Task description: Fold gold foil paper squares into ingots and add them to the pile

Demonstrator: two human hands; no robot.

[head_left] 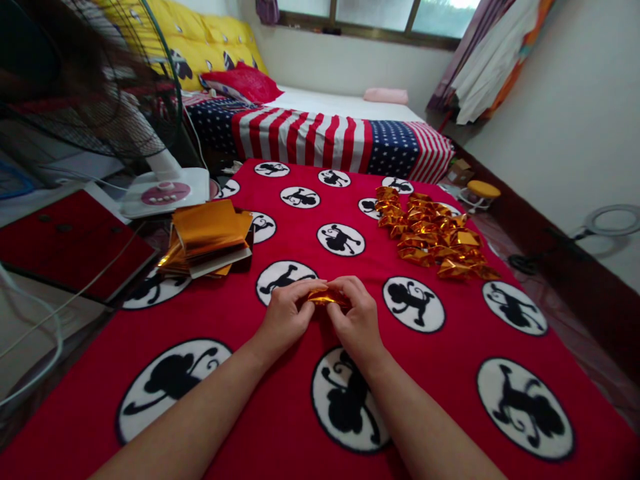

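A small shiny gold foil paper [324, 297], partly folded, is pinched between both hands over the middle of the red cloth [300, 227]. My left hand [289, 310] grips its left end, thumb below and fingers above. At its right end, my right hand [354, 313] holds on in the same manner. Fingers hide much of the paper, so its exact shape is unclear. To the left lies a loose stack of flat gold foil paper sheets [210, 230]. Several folded gold foil pieces [435, 233] are heaped at the right.
An electric fan [167, 190] stands at the left beside a dark red panel [70, 240], with white cables near it. Behind the cloth is a bed with a striped and starred cover [305, 137]. A yellow stool [483, 189] stands at the right.
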